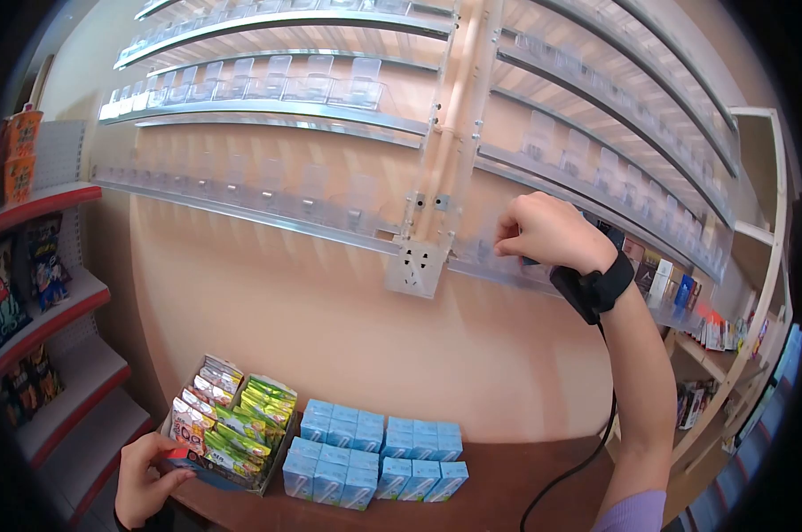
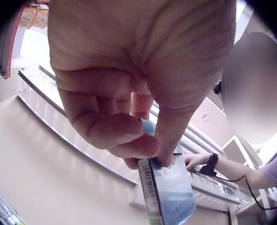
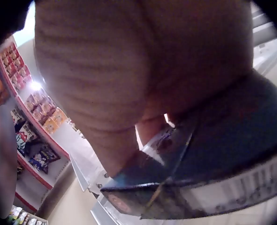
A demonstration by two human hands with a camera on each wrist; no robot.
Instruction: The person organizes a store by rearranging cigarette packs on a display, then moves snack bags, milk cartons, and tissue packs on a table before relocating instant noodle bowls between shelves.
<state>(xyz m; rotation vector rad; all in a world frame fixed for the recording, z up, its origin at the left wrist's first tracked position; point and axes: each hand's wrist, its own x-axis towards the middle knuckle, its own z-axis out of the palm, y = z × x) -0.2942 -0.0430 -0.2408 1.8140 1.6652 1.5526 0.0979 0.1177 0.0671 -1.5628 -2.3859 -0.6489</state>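
At the lower left, my left hand [image 1: 148, 479] is by the near corner of a display carton [image 1: 263, 483] full of pink and green snack packets [image 1: 241, 426]. In the left wrist view its thumb and fingers pinch the end of a slim light-blue and white box [image 2: 176, 192] with a barcode along its narrow side. My right hand [image 1: 552, 230] is raised at the lower shelf on the right, fingers curled. Close up in the right wrist view, it grips a dark teal box [image 3: 223, 136] with a barcode on its edge. The hand hides most of that box in the head view.
Light-blue cartons [image 1: 343, 461] stand in rows on the brown table [image 1: 516, 488]. Clear-fronted shelves [image 1: 268, 111] span the wall, with a socket plate [image 1: 416, 268] between sections. Small boxes [image 1: 660, 279] fill the right shelf end. A red-edged snack rack [image 1: 73, 310] stands left; a cable [image 1: 587, 465] hangs from the right wrist.
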